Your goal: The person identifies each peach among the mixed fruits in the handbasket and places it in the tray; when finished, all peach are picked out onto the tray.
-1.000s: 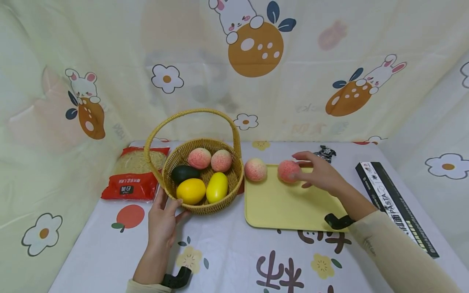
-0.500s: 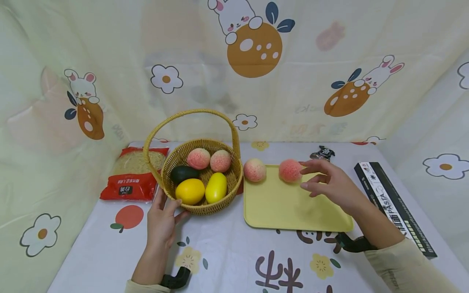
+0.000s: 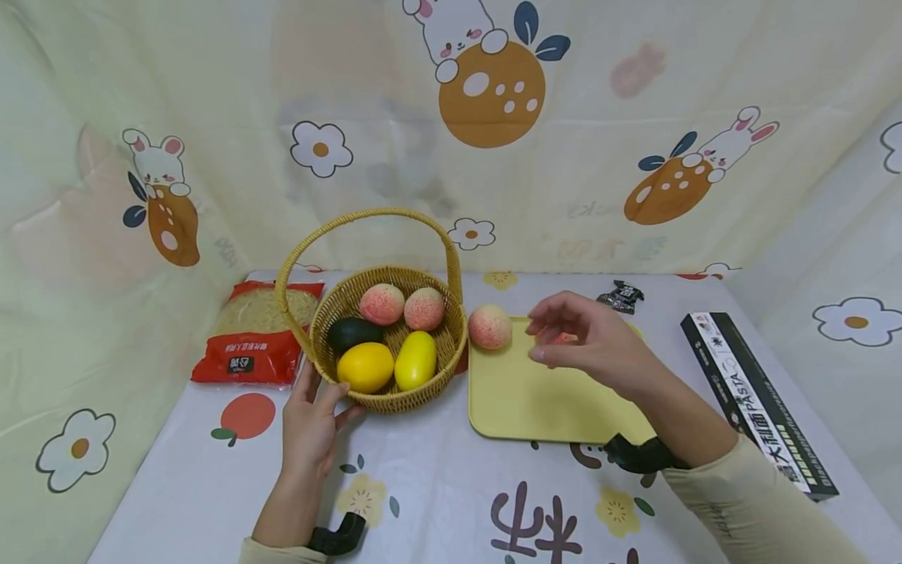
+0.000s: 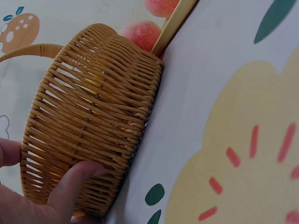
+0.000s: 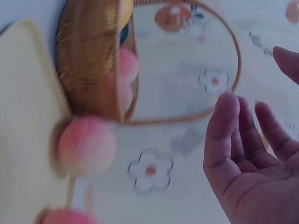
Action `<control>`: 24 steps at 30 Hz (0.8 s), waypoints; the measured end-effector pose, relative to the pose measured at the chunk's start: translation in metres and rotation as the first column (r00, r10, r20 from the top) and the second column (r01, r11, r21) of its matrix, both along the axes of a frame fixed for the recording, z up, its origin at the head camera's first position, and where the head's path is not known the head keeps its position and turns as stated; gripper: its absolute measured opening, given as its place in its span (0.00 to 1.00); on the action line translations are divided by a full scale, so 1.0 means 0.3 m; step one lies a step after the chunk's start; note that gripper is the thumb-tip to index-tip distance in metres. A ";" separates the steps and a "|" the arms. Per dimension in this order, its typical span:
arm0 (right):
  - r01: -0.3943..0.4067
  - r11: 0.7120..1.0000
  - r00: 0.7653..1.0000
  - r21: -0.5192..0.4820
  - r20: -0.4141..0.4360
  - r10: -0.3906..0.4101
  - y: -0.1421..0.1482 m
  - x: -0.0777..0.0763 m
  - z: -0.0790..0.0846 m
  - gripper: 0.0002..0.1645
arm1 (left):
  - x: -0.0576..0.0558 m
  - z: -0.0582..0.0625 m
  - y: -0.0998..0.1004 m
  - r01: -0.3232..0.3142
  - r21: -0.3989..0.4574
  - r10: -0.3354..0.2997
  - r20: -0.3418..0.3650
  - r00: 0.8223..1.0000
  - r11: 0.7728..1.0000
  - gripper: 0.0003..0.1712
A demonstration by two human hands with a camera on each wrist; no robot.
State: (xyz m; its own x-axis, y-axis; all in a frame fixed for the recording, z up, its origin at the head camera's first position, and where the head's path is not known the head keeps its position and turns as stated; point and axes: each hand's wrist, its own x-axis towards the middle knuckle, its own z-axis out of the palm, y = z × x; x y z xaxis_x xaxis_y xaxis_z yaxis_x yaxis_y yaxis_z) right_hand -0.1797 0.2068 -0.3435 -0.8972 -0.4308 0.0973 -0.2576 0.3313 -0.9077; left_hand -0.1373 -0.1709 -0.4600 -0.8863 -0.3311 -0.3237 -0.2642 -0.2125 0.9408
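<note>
My left hand (image 3: 310, 431) holds the near left side of the wicker basket (image 3: 395, 403), its thumb (image 4: 70, 184) on the outer weave. Inside lie two peaches (image 3: 383, 304), a dark green avocado (image 3: 355, 336), a lemon (image 3: 366, 368) and a yellow mango-like fruit (image 3: 416, 361). One peach (image 3: 490, 327) sits at the far left corner of the yellow tray (image 3: 543, 407). A second tray peach (image 3: 565, 338) is mostly hidden behind my right hand (image 3: 595, 341) in the head view. The right wrist view shows that hand's fingers loosely bent, with nothing held.
A red bag of noodles (image 3: 254, 337) lies left of the basket. Behind the tray is a small black packet (image 3: 621, 297). A long black-and-white pasta box (image 3: 757, 403) lies along the right side. Patterned cloth (image 3: 395, 172) hangs around the table.
My right hand came off the right-hand tray peach and drew back right, then shifted left in front of it. The left hand and basket stay in place.
</note>
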 end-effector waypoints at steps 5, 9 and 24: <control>-0.079 0.993 0.997 0.091 -0.003 0.079 -0.138 -0.050 0.047 0.31 | -0.001 0.002 -0.004 0.006 -0.011 -0.005 0.004 1.000 1.000 0.48; -0.168 0.963 0.982 0.212 -0.049 0.182 -0.241 -0.109 0.067 0.37 | 0.001 0.005 -0.004 0.007 -0.005 -0.007 0.007 1.000 1.000 0.48; -0.251 0.911 0.968 0.326 0.097 0.232 -0.514 -0.343 0.054 0.48 | -0.003 0.002 -0.005 -0.001 0.002 0.001 0.016 1.000 1.000 0.49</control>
